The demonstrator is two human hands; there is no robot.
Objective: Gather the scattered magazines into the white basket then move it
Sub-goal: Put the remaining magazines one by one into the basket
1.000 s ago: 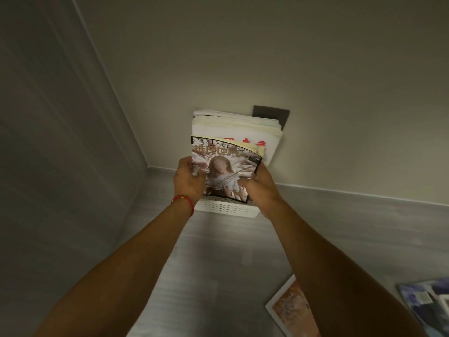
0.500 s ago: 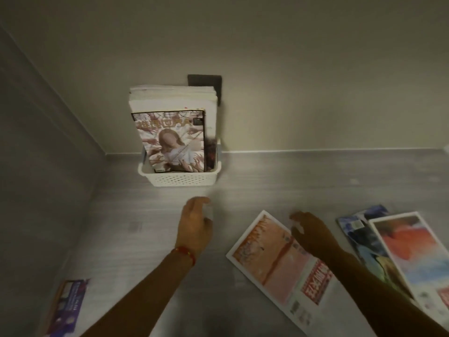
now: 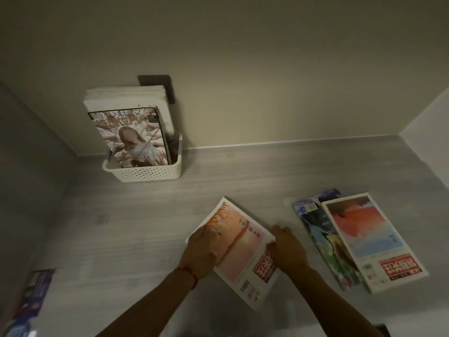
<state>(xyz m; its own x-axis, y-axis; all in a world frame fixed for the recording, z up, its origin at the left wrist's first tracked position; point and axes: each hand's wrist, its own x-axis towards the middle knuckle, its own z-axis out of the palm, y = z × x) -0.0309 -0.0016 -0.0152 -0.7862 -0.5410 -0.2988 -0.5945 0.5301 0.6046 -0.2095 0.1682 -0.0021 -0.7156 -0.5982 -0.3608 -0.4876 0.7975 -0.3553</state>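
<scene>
The white perforated basket (image 3: 145, 175) stands by the back wall at the left, holding several upright magazines; the front one (image 3: 132, 139) shows a pale-haired figure. An orange-pink magazine (image 3: 239, 244) lies flat on the grey counter in the middle. My left hand (image 3: 200, 252) rests on its left edge and my right hand (image 3: 286, 250) grips its right edge. Further right lie a red-and-blue magazine (image 3: 366, 237) overlapping a dark blue-green one (image 3: 323, 239). A purple-blue magazine (image 3: 34, 291) lies at the far left front.
A dark wall plate (image 3: 158, 80) sits behind the basket. Side walls close in the grey counter (image 3: 243, 171) at left and right.
Both hands let go of the magazine now standing in the basket, drew back toward me, and came down onto the orange-pink magazine. The view has swung right and down.
</scene>
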